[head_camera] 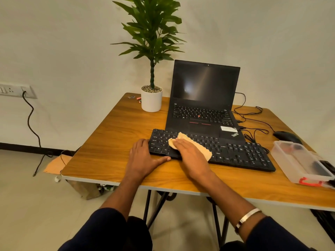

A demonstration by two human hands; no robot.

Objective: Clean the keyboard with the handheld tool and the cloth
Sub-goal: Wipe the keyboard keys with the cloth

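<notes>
While the right hand presses its flat, spread grip on the fluffy yellow cloth, the left hand rests with relaxed fingers against the flat black keyboard on the wooden worktop.

One clear brand mark here: "ThinkPad" in slanted white letters on the laptop, at the near right corner of its palm rest. Key legends on the keyboard show as tiny white marks, too small to read reliably.
</notes>
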